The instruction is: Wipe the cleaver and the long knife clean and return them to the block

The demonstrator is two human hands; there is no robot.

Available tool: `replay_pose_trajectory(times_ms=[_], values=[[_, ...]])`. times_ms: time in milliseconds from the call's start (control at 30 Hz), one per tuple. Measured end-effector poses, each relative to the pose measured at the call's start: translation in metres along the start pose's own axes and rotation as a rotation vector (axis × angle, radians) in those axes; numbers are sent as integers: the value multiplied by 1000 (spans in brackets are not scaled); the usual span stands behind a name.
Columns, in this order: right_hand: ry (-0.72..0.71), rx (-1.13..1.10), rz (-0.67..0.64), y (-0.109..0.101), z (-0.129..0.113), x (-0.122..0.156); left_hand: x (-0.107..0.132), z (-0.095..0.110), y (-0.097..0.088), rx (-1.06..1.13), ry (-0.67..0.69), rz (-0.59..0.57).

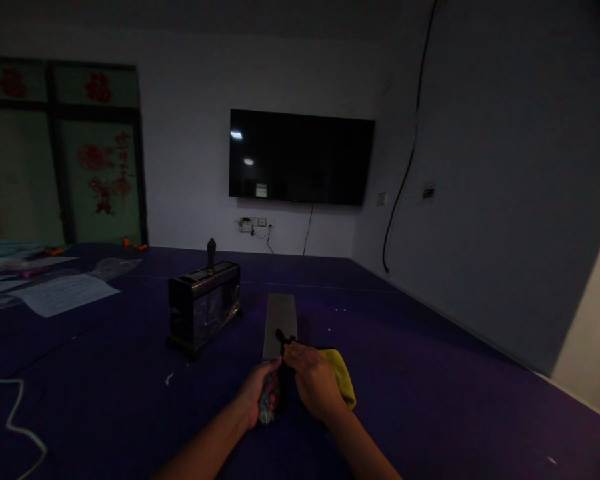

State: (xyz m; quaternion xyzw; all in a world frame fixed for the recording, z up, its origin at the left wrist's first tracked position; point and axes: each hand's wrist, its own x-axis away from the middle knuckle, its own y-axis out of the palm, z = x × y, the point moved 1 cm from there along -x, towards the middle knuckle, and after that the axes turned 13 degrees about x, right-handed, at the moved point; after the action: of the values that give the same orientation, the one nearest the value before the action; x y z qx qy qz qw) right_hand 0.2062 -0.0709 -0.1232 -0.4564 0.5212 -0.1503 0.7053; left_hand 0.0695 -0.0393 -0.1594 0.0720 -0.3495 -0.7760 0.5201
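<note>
1. Nearest me on the left, a white cord [17,413] curved over the purple surface [130,427].
2. In the middle, the person's left hand [256,393] had its fingers curled around a crumpled, pale wrapped piece [265,410], at the near end of a long grey slab [281,310].
3. Just to its right, the right hand [314,380] leaned in with fingers stretched together towards a small dark piece [282,335], which showed against the slab; I couldn't tell whether they gripped it or only touched it.
4. A yellow cloth-like thing [344,377] showed just beside that hand, on its right.
5. The slab reached away from the hands, its far end bare.
6. Left of the slab and apart from it stood a dark, toaster-like box [205,307], a dark handle [211,253] upright at its top.
7. Farther left lay papers [65,293].
8. On the far wall hung a television [300,160], right of a door with red decorations [100,173].
</note>
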Motion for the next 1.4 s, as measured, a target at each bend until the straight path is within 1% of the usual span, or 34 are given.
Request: replay_pose_trajectory(times_ms=[100, 200, 467, 700, 867, 1133, 1400], values=[[-2, 5, 27, 1, 2, 0, 0, 0, 0, 25, 20, 10], [9, 9, 42, 0, 3, 0, -1, -1, -2, 4, 4, -14], [118, 45, 50, -5, 6, -1, -1, -1, -3, -97, -52, -59], [149, 66, 68, -7, 9, -2, 1, -3, -1, -181, -2, -68], [130, 56, 44, -5, 9, -2, 2, -5, 0, -194, 25, -21], [83, -2, 16, -1, 6, -2, 4, -2, 2, -117, 34, 28], [62, -16, 6, -2, 5, -2, 0, -1, -1, -75, 5, 29]])
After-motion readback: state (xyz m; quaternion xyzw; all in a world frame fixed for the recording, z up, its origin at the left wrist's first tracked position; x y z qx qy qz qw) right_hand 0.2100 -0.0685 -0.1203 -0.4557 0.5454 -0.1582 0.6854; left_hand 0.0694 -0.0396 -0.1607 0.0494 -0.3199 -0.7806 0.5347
